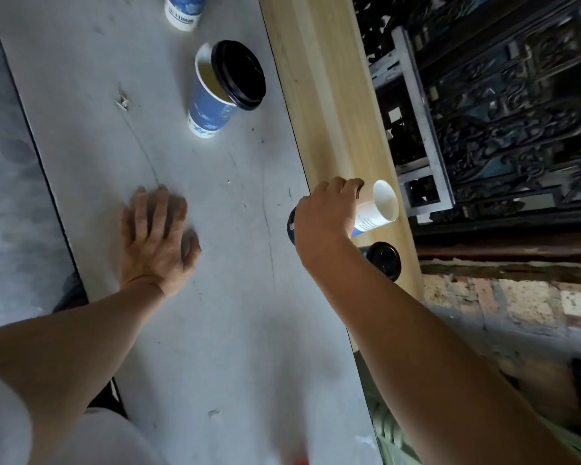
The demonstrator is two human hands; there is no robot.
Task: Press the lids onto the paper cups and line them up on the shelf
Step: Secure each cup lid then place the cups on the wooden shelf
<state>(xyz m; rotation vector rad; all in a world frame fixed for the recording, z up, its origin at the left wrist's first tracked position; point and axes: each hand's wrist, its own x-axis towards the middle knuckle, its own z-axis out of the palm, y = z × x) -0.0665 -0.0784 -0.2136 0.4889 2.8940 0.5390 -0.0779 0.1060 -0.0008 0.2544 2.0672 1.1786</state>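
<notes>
My right hand (326, 216) is shut on a paper cup (374, 213) at the edge of the pale wooden shelf (329, 95). The cup is tipped over, its hollow white base facing the shelf's far edge, and a black lid (291, 226) shows by my wrist. Another lidded cup (384, 260) stands on the shelf, partly hidden behind my right forearm. On the grey table (215, 313) stands a blue cup (210, 109) with a black lid (240, 75) resting askew against its open rim. A second blue cup (183, 10) is cut off at the top. My left hand (158, 236) lies flat on the table, fingers spread.
Beyond the shelf stands a dark carved screen (517, 112) with a white frame (416, 105) in front of it. Brick paving (517, 303) lies below it. The table's left edge (41, 162) runs diagonally, with grey floor beyond.
</notes>
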